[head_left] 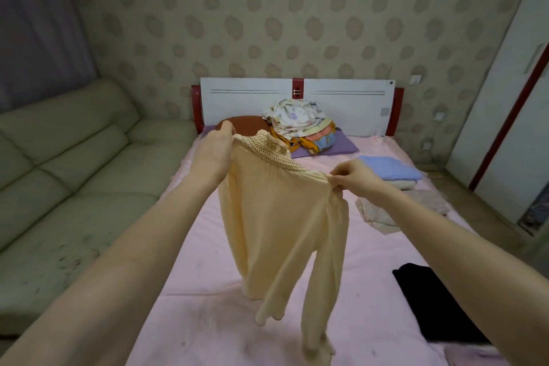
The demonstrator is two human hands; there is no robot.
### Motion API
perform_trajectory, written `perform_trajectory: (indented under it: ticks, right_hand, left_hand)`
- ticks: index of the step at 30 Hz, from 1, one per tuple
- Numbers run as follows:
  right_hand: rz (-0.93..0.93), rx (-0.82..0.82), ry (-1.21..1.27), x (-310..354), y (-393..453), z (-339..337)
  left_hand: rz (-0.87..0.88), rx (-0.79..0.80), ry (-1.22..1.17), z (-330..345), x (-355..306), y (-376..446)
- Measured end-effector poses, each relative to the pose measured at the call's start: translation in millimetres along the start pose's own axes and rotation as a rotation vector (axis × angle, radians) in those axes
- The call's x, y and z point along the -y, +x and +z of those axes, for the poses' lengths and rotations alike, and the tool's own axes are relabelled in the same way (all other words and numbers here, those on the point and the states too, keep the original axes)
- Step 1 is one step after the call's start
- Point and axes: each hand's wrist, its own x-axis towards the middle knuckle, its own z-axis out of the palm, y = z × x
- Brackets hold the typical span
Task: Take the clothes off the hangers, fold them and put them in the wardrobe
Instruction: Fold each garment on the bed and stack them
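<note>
A pale yellow knit sweater with a crocheted collar hangs in the air above the pink bed. My left hand grips its left shoulder near the collar. My right hand pinches its right shoulder. The body and sleeves dangle down, and the hem and one sleeve reach the sheet. No hanger shows in the sweater.
A heap of mixed clothes lies on a purple pillow by the white headboard. Folded blue and floral garments sit at the bed's right, a black one nearer. A green sofa stands left, the white wardrobe right.
</note>
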Motion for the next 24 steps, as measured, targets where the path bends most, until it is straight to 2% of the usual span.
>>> perform_trajectory:
  ticks: [3,10,13,15,19,24]
  right_hand:
    - [-0.045,-0.087,0.088,2,2,-3]
    - [-0.078,-0.065,0.249,2,7,-18]
    - [-0.086,-0.059,0.191,2,8,-22]
    - [-0.088,-0.047,0.127,0,8,-23]
    - [-0.164,-0.103,-0.172,0,10,-25]
    - [-0.072,-0.036,-0.164,13,10,-25]
  left_hand:
    - [-0.070,0.044,0.050,0,1,-6]
    - [-0.108,-0.014,-0.013,3,-7,-16]
    - [-0.093,0.031,-0.061,3,-9,-18]
    - [0.000,0.056,0.065,-1,-10,-21]
    - [0.162,0.122,0.307,-10,-6,-20]
    - [0.195,0.064,0.324,-18,-8,-13]
